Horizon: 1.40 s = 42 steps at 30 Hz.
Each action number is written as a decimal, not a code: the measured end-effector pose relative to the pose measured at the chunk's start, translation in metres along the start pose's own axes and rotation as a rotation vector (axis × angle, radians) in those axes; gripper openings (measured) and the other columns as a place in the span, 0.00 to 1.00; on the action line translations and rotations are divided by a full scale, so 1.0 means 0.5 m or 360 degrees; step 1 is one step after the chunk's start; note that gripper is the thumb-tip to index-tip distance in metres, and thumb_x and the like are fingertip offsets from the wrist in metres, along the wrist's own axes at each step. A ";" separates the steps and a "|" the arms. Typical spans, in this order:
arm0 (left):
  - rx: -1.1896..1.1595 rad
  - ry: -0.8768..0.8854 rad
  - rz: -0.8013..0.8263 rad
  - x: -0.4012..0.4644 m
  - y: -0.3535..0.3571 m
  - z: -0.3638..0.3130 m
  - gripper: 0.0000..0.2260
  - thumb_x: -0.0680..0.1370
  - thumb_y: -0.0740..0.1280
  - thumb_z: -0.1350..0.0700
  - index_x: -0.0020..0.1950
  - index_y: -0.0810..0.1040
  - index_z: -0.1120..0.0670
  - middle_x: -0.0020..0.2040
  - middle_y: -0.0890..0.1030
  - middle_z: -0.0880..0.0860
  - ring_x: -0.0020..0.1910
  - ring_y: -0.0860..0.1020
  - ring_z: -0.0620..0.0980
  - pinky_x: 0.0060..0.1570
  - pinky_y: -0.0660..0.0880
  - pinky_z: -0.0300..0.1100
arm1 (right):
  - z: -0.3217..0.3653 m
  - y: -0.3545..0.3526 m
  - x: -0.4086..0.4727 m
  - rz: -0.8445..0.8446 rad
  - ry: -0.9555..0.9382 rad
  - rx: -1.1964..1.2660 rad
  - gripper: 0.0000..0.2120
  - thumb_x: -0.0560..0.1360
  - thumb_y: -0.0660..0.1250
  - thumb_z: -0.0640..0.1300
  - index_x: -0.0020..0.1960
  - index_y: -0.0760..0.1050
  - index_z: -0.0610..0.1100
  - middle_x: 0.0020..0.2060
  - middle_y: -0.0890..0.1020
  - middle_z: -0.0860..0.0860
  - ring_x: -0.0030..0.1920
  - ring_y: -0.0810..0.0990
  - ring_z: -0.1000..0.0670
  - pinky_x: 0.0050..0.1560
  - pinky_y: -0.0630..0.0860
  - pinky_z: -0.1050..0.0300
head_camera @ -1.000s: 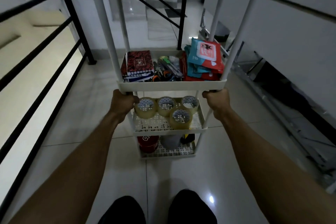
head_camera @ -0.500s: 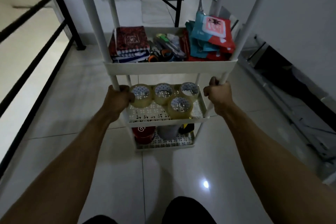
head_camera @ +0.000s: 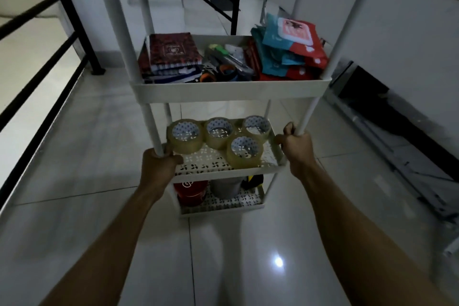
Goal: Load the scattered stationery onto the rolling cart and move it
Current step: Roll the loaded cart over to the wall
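The cart [head_camera: 231, 93] is held by its 2 near posts, low down at the level of the tape shelf. The left hand [head_camera: 159, 165] is wrapped round the post at 7 o'clock of that shelf, fingers curled tight about it; the right hand [head_camera: 296, 145] is wrapped round the post at 4 o'clock, fingers [head_camera: 289, 129] likewise curled about the tube. A low, paired grip of this kind seems chosen so that the tall, light frame can be steered without tipping.

The cart is seen at the centre of the view on the tiled floor [head_camera: 74, 131], with a black railing [head_camera: 62, 2] at 10 o'clock. It is white, with perforated shelves. Notebooks [head_camera: 171, 57], scissors [head_camera: 221, 72] and packets [head_camera: 290, 49] are carried on the upper tray, 4 tape rolls [head_camera: 244, 151] below, and tubs [head_camera: 191, 191] on the lowest shelf. Loading looks finished.
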State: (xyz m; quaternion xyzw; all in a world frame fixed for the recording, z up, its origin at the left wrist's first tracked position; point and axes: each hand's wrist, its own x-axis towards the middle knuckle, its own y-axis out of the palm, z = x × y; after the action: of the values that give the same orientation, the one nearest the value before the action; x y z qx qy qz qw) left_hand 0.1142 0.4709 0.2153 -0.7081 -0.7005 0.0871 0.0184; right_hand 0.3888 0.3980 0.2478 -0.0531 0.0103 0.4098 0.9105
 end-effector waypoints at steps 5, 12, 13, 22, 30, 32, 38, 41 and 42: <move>0.0092 0.0079 0.0218 0.041 -0.017 0.005 0.07 0.61 0.69 0.66 0.34 0.72 0.60 0.29 0.66 0.55 0.24 0.64 0.46 0.30 0.60 0.39 | -0.016 0.004 0.021 0.0118 -0.0067 -0.0012 0.21 0.64 0.60 0.24 0.30 0.57 0.47 0.23 0.62 0.54 0.25 0.61 0.55 0.28 0.59 0.60; 0.0044 0.0228 0.0475 0.056 -0.024 0.007 0.21 0.66 0.63 0.77 0.22 0.63 0.55 0.20 0.62 0.48 0.20 0.63 0.45 0.22 0.61 0.33 | -0.029 -0.013 0.030 0.0343 -0.0203 0.0032 0.21 0.59 0.61 0.25 0.28 0.57 0.48 0.26 0.60 0.50 0.27 0.60 0.52 0.26 0.59 0.57; 0.0025 0.0279 0.0448 0.052 -0.023 0.016 0.26 0.67 0.63 0.77 0.20 0.61 0.51 0.19 0.62 0.46 0.19 0.62 0.44 0.21 0.61 0.33 | -0.033 -0.013 0.023 0.0333 -0.0231 0.0029 0.21 0.60 0.62 0.25 0.29 0.58 0.48 0.26 0.62 0.51 0.26 0.62 0.52 0.26 0.62 0.57; 0.0327 0.0643 -0.0232 0.016 -0.002 0.114 0.36 0.62 0.79 0.43 0.59 0.65 0.58 0.53 0.69 0.52 0.53 0.71 0.46 0.52 0.71 0.41 | -0.173 -0.060 -0.018 0.0407 -0.0182 -0.0186 0.44 0.63 0.81 0.51 0.69 0.57 0.55 0.65 0.68 0.48 0.63 0.73 0.47 0.58 0.79 0.48; 0.0040 0.0230 0.0020 -0.025 0.014 0.189 0.34 0.65 0.80 0.58 0.60 0.59 0.54 0.52 0.74 0.47 0.48 0.75 0.40 0.46 0.76 0.39 | -0.292 -0.035 -0.031 0.0312 0.0017 -0.0329 0.21 0.71 0.75 0.42 0.60 0.70 0.46 0.49 0.79 0.51 0.53 0.79 0.48 0.51 0.79 0.53; 0.0226 0.0186 0.0141 -0.030 0.009 0.212 0.20 0.67 0.78 0.57 0.50 0.69 0.55 0.41 0.79 0.45 0.41 0.77 0.40 0.41 0.76 0.38 | -0.293 -0.020 -0.015 0.0163 0.0000 -0.0216 0.11 0.72 0.74 0.41 0.53 0.76 0.46 0.47 0.83 0.49 0.49 0.81 0.49 0.50 0.80 0.52; 0.0057 -0.0010 0.0072 -0.005 0.033 0.246 0.15 0.72 0.73 0.65 0.30 0.71 0.53 0.23 0.76 0.44 0.30 0.76 0.42 0.36 0.71 0.39 | -0.297 0.006 0.002 0.0057 0.0030 -0.0050 0.08 0.73 0.72 0.35 0.42 0.78 0.46 0.35 0.81 0.54 0.34 0.80 0.57 0.30 0.76 0.68; 0.0048 -0.0062 0.0066 0.010 0.037 0.245 0.04 0.70 0.68 0.73 0.41 0.77 0.66 0.27 0.75 0.48 0.30 0.74 0.46 0.31 0.71 0.38 | -0.289 0.009 0.013 0.0097 0.0050 -0.0159 0.11 0.71 0.67 0.28 0.44 0.77 0.42 0.35 0.79 0.50 0.34 0.76 0.54 0.26 0.72 0.68; 0.0052 -0.0058 0.0099 0.014 0.036 0.246 0.04 0.69 0.67 0.75 0.41 0.75 0.70 0.27 0.75 0.48 0.29 0.74 0.46 0.29 0.71 0.37 | -0.288 0.008 0.017 0.0128 0.0056 -0.0187 0.11 0.70 0.66 0.27 0.43 0.77 0.42 0.34 0.78 0.50 0.33 0.75 0.54 0.26 0.71 0.67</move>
State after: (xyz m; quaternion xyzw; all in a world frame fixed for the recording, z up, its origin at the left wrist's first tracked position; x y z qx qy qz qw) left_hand 0.1135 0.4658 0.0911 -0.7274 -0.6768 0.1119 0.0147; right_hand 0.3948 0.3918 0.1036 -0.1132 0.0042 0.4450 0.8883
